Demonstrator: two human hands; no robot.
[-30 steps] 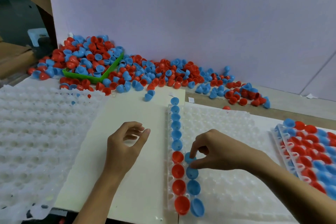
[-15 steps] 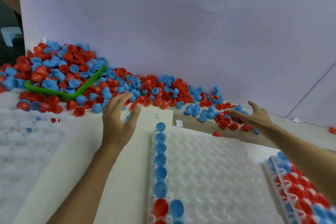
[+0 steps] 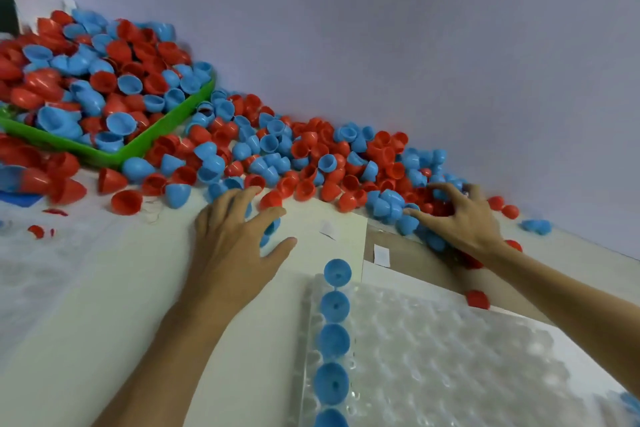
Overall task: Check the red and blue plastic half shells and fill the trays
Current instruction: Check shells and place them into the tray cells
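Observation:
A long pile of red and blue half shells (image 3: 311,156) lies along the foot of the wall. My left hand (image 3: 235,243) reaches to the pile's near edge with fingers spread, covering a blue shell (image 3: 270,228). My right hand (image 3: 457,218) is at the pile's right end, its fingers spread and bent over red and blue shells, thumb touching a blue one. Neither hand plainly holds a shell. The clear blister tray (image 3: 450,357) lies in front of me, with one column of blue shells (image 3: 334,305) seated along its left edge.
A green tray (image 3: 166,128) heaped with shells sits at the far left. A white board (image 3: 104,288) lies under my left arm. One red shell (image 3: 478,298) lies loose near the tray's far corner. Red fragments (image 3: 36,230) lie at the left. The wall stands close behind.
Both hands left the tray and reached forward to the pile; the right hand had been setting a blue shell in the tray. The view moved forward and closer to the pile.

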